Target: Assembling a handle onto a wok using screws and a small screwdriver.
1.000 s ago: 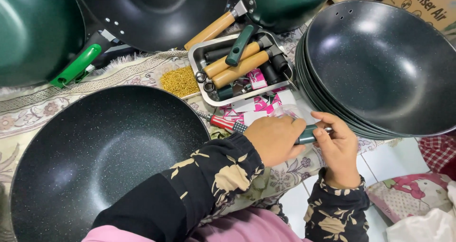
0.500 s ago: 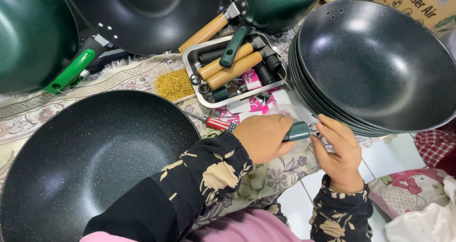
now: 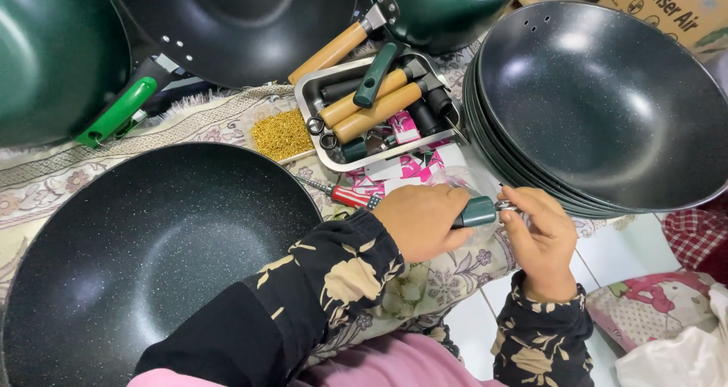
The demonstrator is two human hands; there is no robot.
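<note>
Centre-right of frame: left hand (image 3: 421, 218) wrapped around a dark green handle (image 3: 476, 212), fingers clamped on it so only the end nearest the other hand shows. Right hand (image 3: 542, 239) pinches at a small metal fitting (image 3: 505, 206) on that end — thumb and forefinger together on it; whether it is a ring or a screw I cannot tell, it is too small and partly covered.

Handle: short, rounded, matte green, metal hardware at its tip. It is held in the air just beside the stack of black speckled woks (image 3: 607, 106) at right, above the patterned cloth (image 3: 447, 281).

Risks, as judged from here:
- the fitting could slip from the fingertip pinch and drop into the cloth folds or onto the tile — small part, light hold.
- the handle could twist in the left palm if the fitting binds, since most of the grip is at one end.

Nearby: red-handled screwdriver (image 3: 350, 196) lying just left of the left hand; metal tray (image 3: 315, 121) of wooden and green handles above; large black wok (image 3: 152, 258) lower left.
</note>
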